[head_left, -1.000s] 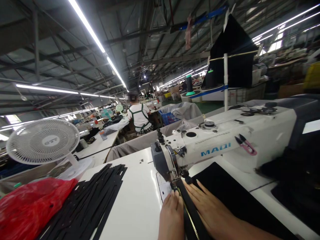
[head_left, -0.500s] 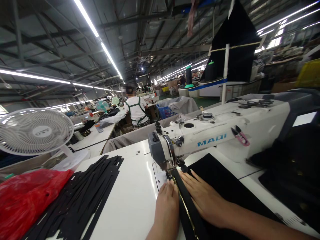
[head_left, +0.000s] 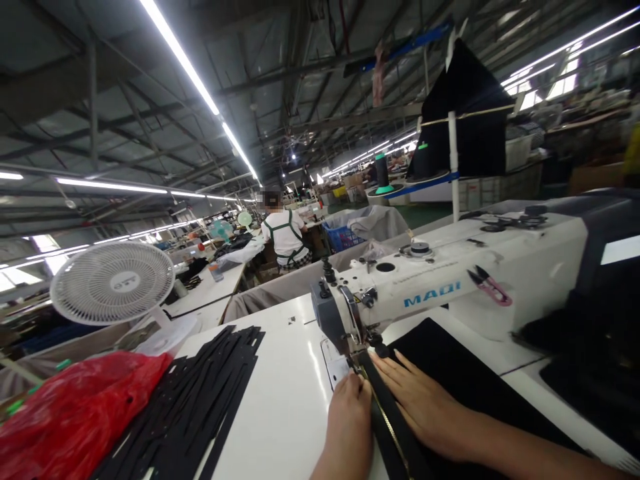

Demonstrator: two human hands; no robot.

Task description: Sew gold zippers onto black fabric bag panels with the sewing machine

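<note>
A black zipper (head_left: pixel 389 427) with gold teeth runs lengthwise under the presser foot of a white sewing machine (head_left: pixel 480 267). My left hand (head_left: pixel 349 423) is at the zipper's left edge just in front of the foot, its fingers bent and pressed together on the tape. Across from it, my right hand (head_left: pixel 425 400) lies flat with fingers stretched out, on the black fabric (head_left: pixel 445 353) along the zipper's right side. The fingertips of the right hand come close to the presser foot. The needle is hard to make out.
Black fabric strips (head_left: pixel 195 400) lie piled on the left of the white table (head_left: pixel 280 393), beside a red plastic bag (head_left: pixel 75 407). Behind them stands a white fan (head_left: pixel 120 283). Pink-handled thread snips (head_left: pixel 493 288) rest against the machine arm. A person (head_left: pixel 285 233) sits farther back.
The camera view has shifted, so the scene sits lower and farther right. Both hands stay close to the presser foot; the left fingers look more bent.
</note>
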